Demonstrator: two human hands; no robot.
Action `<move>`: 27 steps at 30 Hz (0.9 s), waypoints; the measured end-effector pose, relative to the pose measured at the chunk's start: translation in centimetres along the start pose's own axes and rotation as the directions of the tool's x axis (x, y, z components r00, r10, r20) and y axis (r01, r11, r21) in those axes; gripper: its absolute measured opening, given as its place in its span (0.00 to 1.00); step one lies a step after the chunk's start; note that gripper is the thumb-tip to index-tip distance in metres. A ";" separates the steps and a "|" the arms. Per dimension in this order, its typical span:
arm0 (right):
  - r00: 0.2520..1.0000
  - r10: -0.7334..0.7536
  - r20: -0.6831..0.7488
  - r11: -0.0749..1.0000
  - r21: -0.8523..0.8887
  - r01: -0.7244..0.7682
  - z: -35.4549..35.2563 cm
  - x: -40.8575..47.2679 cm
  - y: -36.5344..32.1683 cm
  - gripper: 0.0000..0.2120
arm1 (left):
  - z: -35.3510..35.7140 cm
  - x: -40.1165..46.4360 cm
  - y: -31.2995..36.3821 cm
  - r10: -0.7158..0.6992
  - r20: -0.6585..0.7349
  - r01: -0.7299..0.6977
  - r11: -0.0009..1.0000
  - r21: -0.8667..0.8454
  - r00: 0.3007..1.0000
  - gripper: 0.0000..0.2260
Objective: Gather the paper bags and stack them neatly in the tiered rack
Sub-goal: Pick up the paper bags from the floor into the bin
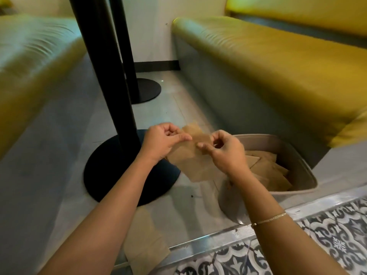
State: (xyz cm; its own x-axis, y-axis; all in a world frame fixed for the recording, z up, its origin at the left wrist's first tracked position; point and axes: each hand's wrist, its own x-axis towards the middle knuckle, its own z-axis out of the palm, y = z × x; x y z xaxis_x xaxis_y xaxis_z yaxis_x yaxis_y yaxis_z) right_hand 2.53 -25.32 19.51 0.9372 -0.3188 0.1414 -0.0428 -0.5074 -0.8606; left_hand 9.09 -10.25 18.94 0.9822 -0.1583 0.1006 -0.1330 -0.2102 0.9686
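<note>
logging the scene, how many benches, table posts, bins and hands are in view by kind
benches: 2, left and right
table posts: 2, near and far
bins: 1, paper bags inside, too overlapped to count
hands: 2, left hand and right hand, both pinching one paper bag
total: 7

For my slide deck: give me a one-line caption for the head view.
Both hands, left and right, pinch a paper bag above a bin holding more bags.
</note>
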 end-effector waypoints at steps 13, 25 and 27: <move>0.679 0.124 -0.724 0.969 0.236 0.075 -13.0 2.0 2.8 0.14 | 2.5 2.4 7.8 0.389 -0.200 -0.385 0.921 0.059 0.899 0.08; 0.707 0.339 -0.621 0.936 0.149 -0.318 -13.2 0.8 6.2 0.14 | 7.1 1.5 10.5 0.426 -0.073 -0.427 0.904 0.006 0.902 0.08; 0.722 0.358 -0.592 0.929 0.148 -0.340 -12.9 0.8 6.1 0.22 | 8.0 1.4 10.5 0.403 -0.032 -0.403 0.915 -0.002 0.915 0.08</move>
State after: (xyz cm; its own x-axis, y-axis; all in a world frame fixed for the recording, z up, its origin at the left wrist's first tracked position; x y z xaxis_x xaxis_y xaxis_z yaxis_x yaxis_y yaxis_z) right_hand -1.45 -38.95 20.69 0.4561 -0.8860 0.0835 -0.3068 -0.2447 -0.9198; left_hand 8.02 -20.37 27.46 0.8493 -0.1982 0.4893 -0.5171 -0.1263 0.8465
